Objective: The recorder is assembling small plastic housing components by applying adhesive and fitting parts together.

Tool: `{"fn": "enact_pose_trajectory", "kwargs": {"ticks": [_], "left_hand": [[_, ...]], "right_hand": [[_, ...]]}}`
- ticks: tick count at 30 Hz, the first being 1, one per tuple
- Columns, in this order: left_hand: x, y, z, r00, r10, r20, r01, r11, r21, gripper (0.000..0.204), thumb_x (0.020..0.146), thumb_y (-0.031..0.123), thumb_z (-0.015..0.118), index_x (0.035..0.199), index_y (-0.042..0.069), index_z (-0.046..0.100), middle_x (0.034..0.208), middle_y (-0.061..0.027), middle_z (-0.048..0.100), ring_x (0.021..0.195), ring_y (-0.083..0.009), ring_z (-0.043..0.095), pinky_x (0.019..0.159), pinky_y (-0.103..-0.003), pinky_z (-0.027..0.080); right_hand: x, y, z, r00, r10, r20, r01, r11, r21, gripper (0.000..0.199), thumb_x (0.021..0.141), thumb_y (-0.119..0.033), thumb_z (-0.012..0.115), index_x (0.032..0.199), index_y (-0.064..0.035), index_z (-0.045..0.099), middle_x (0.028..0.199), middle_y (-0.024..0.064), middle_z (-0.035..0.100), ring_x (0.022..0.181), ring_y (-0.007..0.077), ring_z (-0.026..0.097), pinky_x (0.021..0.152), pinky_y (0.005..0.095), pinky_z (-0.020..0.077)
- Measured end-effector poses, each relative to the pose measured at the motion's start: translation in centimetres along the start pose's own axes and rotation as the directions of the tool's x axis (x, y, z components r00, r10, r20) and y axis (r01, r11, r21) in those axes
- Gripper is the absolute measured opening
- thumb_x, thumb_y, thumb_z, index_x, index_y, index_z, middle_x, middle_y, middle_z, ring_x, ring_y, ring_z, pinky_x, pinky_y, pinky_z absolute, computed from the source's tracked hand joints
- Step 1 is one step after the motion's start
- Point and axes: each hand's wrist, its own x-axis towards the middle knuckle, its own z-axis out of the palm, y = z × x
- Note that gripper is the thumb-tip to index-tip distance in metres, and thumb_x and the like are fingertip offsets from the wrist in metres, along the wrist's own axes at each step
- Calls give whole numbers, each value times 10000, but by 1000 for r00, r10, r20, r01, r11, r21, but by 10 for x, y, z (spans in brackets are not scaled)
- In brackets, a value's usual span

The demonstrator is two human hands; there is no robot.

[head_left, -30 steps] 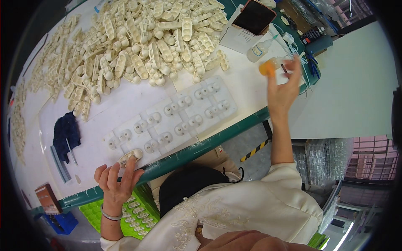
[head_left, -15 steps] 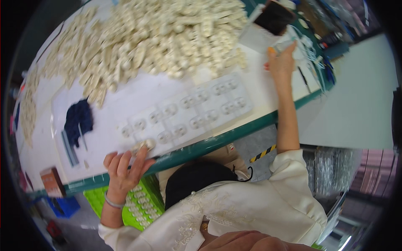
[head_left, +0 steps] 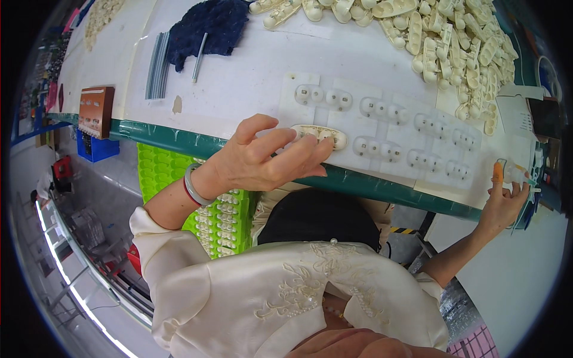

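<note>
My left hand [head_left: 271, 152] hovers at the table's front edge with its fingers bent and apart. Its fingertips rest against a cream oblong part [head_left: 339, 139] with rounded bumps, which lies at the near left corner of a pale tray [head_left: 290, 126]. Two rows of similar white, domed pieces [head_left: 382, 109] sit in that tray. Far to the right, my right hand [head_left: 504, 206] is closed around a small clear container [head_left: 514, 173], partly hidden by the fingers. An orange covering [head_left: 498, 172] shows on one of its fingertips.
Loose cream parts [head_left: 430, 48] are heaped at the back right. A navy cloth [head_left: 206, 30], grey-blue rods [head_left: 157, 65] and a brown box [head_left: 95, 112] are at left. Green moulded trays [head_left: 164, 170] stand below the green table edge [head_left: 376, 188].
The view has swung left, so the table's contents appear shifted right. My left hand stays by the cream part, its fingers more lifted. My right hand remains at the right end with the clear container.
</note>
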Motion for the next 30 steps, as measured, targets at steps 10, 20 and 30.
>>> {"fn": "enact_pose_trajectory", "kwargs": {"ticks": [10, 20, 30], "left_hand": [[0, 0, -3, 999, 22, 48, -23, 999, 23, 338, 726, 466, 654, 994, 258, 651, 944, 39, 399, 836, -106, 389, 761, -277, 359], [3, -3, -5, 996, 44, 75, -45, 999, 15, 394, 708, 512, 673, 1030, 286, 660, 902, 6, 355, 835, -139, 374, 729, -270, 382], [3, -3, -4, 998, 32, 56, -32, 999, -8, 399, 700, 504, 684, 1029, 279, 662, 906, 4, 355, 808, -139, 381, 719, -270, 377]], "right_hand": [[-10, 38, 34, 992, -118, -47, 126, 855, 503, 434, 816, -96, 597, 1182, 64, 426, 1086, 157, 586, 957, 177, 570, 700, 239, 460], [-79, -53, 18, 914, -256, 316, -331, -17, 943, 476, 808, -187, 590, 1189, 19, 393, 807, 69, 465, 692, 124, 409, 556, 206, 327], [-53, -82, 25, 717, -273, 641, -635, -637, 438, 624, 805, -362, 616, 1256, -22, 350, 1002, 130, 446, 679, 133, 367, 488, 230, 308]]}}
